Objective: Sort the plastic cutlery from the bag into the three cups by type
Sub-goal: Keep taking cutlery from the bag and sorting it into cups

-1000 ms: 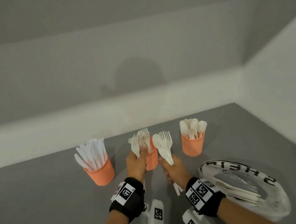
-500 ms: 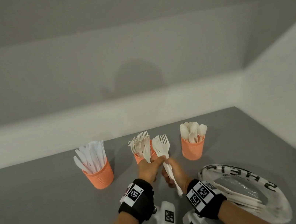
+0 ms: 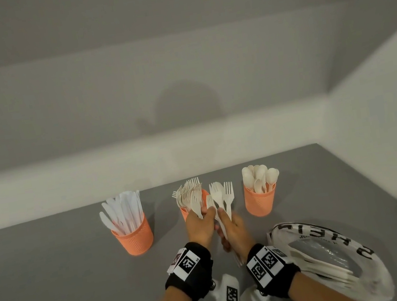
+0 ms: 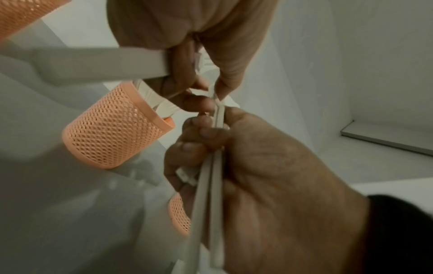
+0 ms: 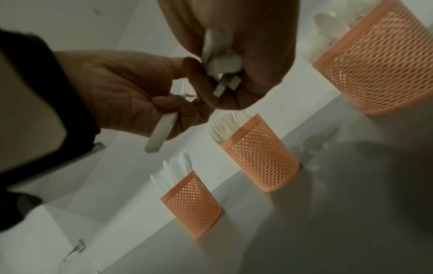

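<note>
Plastic cutlery fills three orange mesh cups on the grey desk [image 3: 58, 289]: the knife cup [image 3: 133, 236] sits at about ten o'clock from the hands, the fork cup [image 3: 184, 211] at twelve, partly hidden behind the left hand, and the spoon cup [image 3: 260, 200] at one o'clock. The bag [image 3: 364, 254], white plastic with black lettering that I cannot read in full, lies at four o'clock by the right forearm, with more pale handles showing through its opening.

The left hand [image 3: 200, 225] has its fingers curled round a single fork [image 3: 195, 204], tines up, just in front of the fork cup. The right hand [image 3: 233, 230] grips a small bunch [image 3: 221, 196] of forks with what looks like a spoon among them, the handles running down through the fist; in the left wrist view the thumb and fingers are closed round the stems. Both wrists wear black straps [image 3: 190, 268] carrying square black-and-white coded tags; beside the left one I can just make out "LS".

Compared with a second ago, the left hand has drawn back from the fork cup's rim towards the right hand, and the two hands now touch, the left fingertips meeting the bunch. The cups and the bag lie where they were.
</note>
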